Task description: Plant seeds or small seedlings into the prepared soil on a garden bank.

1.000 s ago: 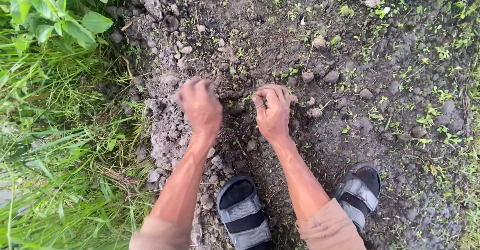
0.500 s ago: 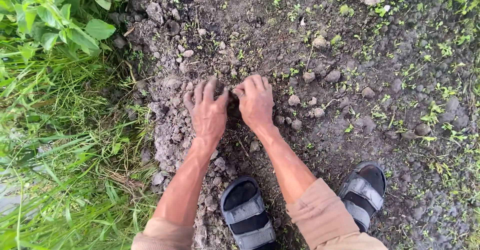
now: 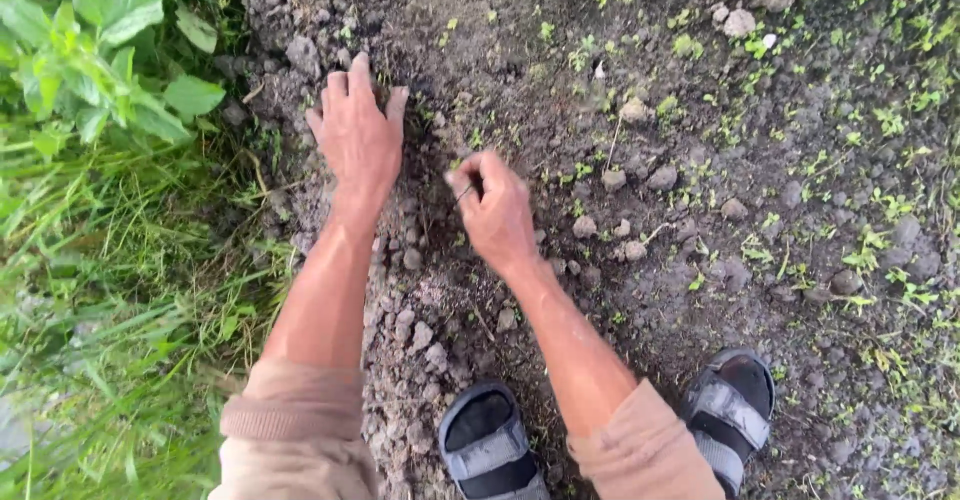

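Note:
Dark, crumbly soil (image 3: 560, 90) with small green sprouts fills most of the view. My left hand (image 3: 357, 136) is stretched far forward, palm down, fingers spread and pressed onto the lumpy earth near the bed's left edge. My right hand (image 3: 495, 210) rests closer to me with its fingers curled inward; a thin dark stem or root shows between thumb and fingers, too small to name. Several small clods (image 3: 412, 330) lie between my forearms.
Tall grass (image 3: 120, 300) and a broad-leaved green plant (image 3: 110, 50) border the soil on the left. Pale stones (image 3: 740, 22) lie at the far right. My feet in grey strapped sandals (image 3: 488, 445) (image 3: 730, 415) stand at the bottom.
My left hand has reached forward and to the left, away from the right hand. The right hand has stayed near the same spot and curled its fingers.

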